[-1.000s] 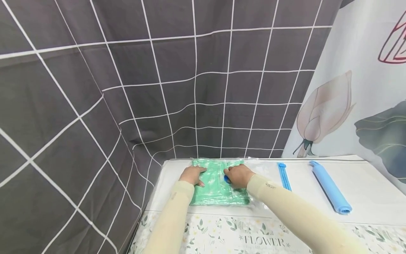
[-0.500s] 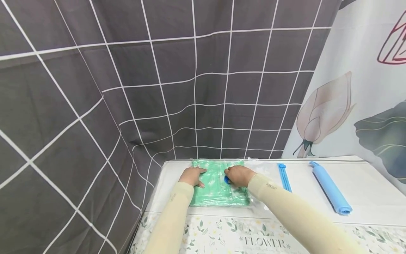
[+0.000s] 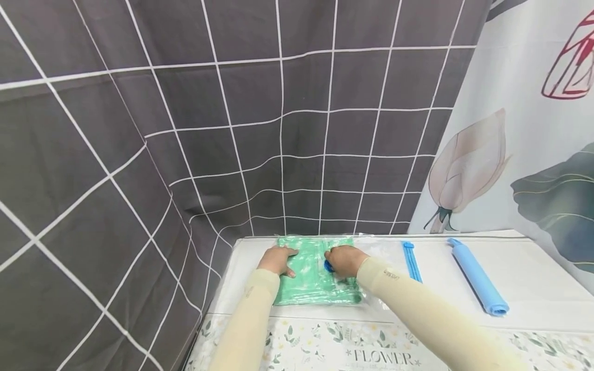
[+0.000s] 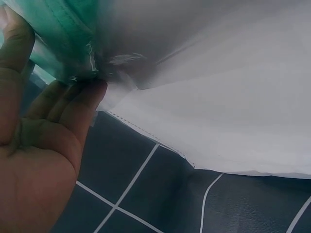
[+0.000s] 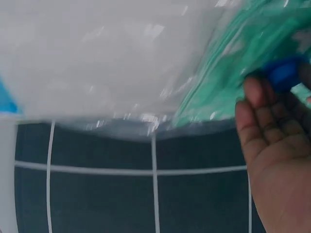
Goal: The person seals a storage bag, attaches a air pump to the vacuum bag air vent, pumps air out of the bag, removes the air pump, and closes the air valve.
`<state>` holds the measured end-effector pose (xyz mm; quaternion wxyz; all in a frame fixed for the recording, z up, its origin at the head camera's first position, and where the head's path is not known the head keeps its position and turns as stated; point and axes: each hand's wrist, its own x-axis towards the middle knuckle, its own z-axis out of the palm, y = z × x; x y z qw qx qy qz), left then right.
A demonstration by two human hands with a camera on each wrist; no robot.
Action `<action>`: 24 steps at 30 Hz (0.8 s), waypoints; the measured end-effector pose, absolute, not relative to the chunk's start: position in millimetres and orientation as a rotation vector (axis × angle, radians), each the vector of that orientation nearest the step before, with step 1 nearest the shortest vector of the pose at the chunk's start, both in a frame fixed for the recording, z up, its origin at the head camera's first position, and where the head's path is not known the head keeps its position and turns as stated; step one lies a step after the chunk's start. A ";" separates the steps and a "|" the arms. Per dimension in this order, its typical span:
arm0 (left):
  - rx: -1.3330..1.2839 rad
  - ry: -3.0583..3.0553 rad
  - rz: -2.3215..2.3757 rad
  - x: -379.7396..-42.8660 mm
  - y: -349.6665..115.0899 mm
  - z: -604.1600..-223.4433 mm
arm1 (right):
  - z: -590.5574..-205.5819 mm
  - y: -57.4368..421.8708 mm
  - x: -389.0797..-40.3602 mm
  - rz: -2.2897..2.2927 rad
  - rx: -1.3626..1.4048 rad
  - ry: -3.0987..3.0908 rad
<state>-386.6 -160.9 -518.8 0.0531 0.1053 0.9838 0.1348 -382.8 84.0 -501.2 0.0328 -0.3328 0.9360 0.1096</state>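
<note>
A clear plastic storage bag (image 3: 378,252) lies flat on the white table with folded green fabric (image 3: 301,283) inside it. On its upper face sits a round blue valve cap (image 3: 328,266), which my right hand (image 3: 345,260) pinches between thumb and fingers; the right wrist view shows the blue cap (image 5: 284,75) at the fingertips. My left hand (image 3: 277,260) rests on the bag's left edge, thumb and fingers spread. In the left wrist view that left hand (image 4: 43,150) touches the plastic beside the green fabric. The right hand partly covers the cap.
Right of the bag lies a narrow blue strip with a slider (image 3: 412,262). Farther right is a rolled light-blue tube (image 3: 480,281). A floral cloth (image 3: 325,335) covers the table's near part. Dark checked curtain (image 3: 301,129) hangs behind and to the left.
The head view has shifted slightly, so everything appears a little lower and to the left. Both hands keep their places on the bag and cap.
</note>
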 end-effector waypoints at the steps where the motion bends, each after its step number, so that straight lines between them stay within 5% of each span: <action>1: 0.324 2.988 0.414 -386.9 -160.8 -519.2 | -500.5 84.3 -383.3 0.353 -1.024 2.880; 16: 0.362 3.005 0.413 -393.6 -160.3 -520.5 | -504.6 91.0 -383.8 -0.092 -0.915 2.886; 24: 0.285 2.984 0.477 -385.1 -158.6 -515.4 | -572.6 103.5 -422.9 -0.108 -0.949 2.952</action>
